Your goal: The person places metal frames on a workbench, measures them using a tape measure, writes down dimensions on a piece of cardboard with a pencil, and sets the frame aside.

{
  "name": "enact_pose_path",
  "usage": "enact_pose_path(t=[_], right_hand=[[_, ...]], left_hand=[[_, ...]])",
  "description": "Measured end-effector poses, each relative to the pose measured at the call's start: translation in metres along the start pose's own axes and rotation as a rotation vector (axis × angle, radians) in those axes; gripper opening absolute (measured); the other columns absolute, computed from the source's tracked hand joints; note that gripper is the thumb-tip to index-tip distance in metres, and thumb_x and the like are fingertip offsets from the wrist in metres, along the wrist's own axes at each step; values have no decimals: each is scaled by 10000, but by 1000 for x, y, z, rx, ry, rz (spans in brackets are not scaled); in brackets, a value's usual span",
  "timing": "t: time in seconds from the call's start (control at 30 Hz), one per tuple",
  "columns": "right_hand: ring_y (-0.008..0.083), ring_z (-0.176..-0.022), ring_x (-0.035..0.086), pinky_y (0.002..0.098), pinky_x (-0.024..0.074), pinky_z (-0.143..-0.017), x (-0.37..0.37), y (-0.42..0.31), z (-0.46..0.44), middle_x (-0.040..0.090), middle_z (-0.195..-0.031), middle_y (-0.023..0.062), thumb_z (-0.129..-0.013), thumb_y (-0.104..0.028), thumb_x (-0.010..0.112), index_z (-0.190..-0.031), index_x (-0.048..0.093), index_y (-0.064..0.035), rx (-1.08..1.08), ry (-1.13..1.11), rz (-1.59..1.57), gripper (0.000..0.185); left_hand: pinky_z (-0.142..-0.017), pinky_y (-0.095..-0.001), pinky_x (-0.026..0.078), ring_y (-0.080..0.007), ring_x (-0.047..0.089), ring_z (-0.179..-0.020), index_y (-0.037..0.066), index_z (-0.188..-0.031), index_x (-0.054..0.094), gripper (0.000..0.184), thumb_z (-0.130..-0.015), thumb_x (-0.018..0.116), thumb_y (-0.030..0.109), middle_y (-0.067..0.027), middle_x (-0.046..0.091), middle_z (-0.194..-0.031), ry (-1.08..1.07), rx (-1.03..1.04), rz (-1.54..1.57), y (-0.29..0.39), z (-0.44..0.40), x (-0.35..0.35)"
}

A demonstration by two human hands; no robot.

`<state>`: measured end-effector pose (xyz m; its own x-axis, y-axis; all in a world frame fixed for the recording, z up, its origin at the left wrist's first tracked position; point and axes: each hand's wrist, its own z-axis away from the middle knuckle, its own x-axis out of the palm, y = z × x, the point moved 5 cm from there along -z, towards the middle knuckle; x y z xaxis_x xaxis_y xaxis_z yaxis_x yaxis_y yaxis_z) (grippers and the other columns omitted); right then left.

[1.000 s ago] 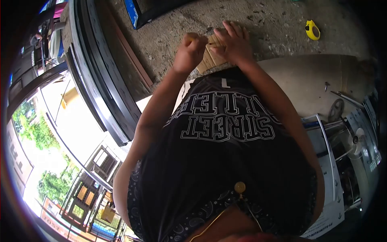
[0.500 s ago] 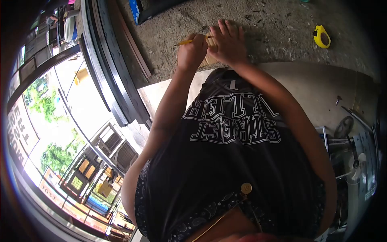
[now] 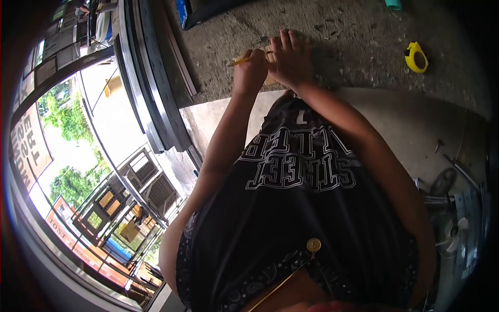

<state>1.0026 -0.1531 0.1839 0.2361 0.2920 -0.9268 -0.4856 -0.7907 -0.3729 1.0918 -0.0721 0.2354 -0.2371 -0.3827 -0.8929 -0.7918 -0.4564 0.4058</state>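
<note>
My left hand is closed around a yellow pencil, one end sticking out to the left and the other pointing toward my right hand. My right hand lies flat with its fingers stretched out, pressing on a light brown, wood-like piece. Most of that piece is covered by my hands, and it rests on a rough, worn work surface. The two hands are side by side, nearly touching.
To the right lies a yellow tape measure, with a teal object at the top edge. Long dark metal profiles and a thin brown strip run along the left. A blue item sits at upper left; a fan stands lower right.
The view has shifted slightly, showing more of the teal object. My left hand still grips the pencil, and my right hand stays flat on the brown piece.
</note>
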Motion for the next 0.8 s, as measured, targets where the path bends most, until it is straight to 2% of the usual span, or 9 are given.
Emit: enact_pose_path(t=[0.17,0.27,0.37,0.47,0.53,0.6,0.7,0.77,0.8], right_hand=[[336,-1444,238,650,148,-1129,-1,-1,4,327,-1527,167,-796,-521,601,-1432,425,-122,-16,63,-25,771],[331,-1447,230,650,146,-1130,0,-1,1,332,-1526,163,-790,-521,611,-1424,430,-119,9,18,-37,773],[325,-1451,219,652,142,-1130,-4,-3,5,330,-1529,150,-801,-531,606,-1419,430,-119,5,57,-18,763],[324,-1452,216,653,133,-1131,-2,-4,3,319,-1537,138,-808,-539,599,-1429,420,-114,22,24,-22,773],[310,-1449,224,652,162,-1122,-1,-5,1,319,-1534,129,-841,-561,565,-1426,421,-102,30,44,42,758],[300,-1449,226,659,182,-1108,2,-9,6,314,-1535,125,-866,-565,538,-1424,419,-88,21,40,103,744],[299,-1442,246,666,208,-1089,2,-20,10,325,-1530,125,-884,-529,538,-1418,422,-78,-6,20,213,708],[308,-1420,297,647,238,-1085,7,-35,13,365,-1510,125,-885,-485,574,-1407,439,-87,-25,-9,308,670],[320,-1398,330,630,253,-1083,13,-40,17,394,-1489,126,-875,-455,602,-1388,464,-91,-102,-148,178,644]], left_hand=[[-602,-417,544,-342,661,-688,75,-849,648,48,-839,631,118,-142,661,-801,-7,54,-60,4,-1,-3],[-593,-445,535,-356,642,-693,47,-806,592,58,-821,627,91,-152,633,-808,19,42,80,-2,-4,-2],[-598,-427,538,-352,660,-701,39,-829,608,82,-824,644,113,-154,652,-801,-34,-2,54,-5,-4,-1],[-617,-393,544,-321,686,-715,35,-859,622,119,-821,680,132,-150,672,-788,84,-228,171,-28,5,-16],[-659,-348,538,-233,697,-723,39,-866,605,206,-807,753,169,-124,684,-775,210,-352,237,-47,12,-32],[-629,-344,535,-206,661,-646,43,-865,553,259,-806,774,166,-100,644,-690,299,-283,298,-73,19,-35],[-584,-309,513,-180,629,-598,51,-874,505,265,-913,670,255,-89,634,-687,133,-338,339,-118,20,-27],[-547,-284,484,-165,600,-564,45,-911,511,278,-976,552,312,-94,632,-690,162,-293,803,-122,14,-27],[-528,-271,470,-158,585,-547,42,-930,514,309,-1008,493,340,-97,632,-692,168,-278,1034,-123,15,-26]])
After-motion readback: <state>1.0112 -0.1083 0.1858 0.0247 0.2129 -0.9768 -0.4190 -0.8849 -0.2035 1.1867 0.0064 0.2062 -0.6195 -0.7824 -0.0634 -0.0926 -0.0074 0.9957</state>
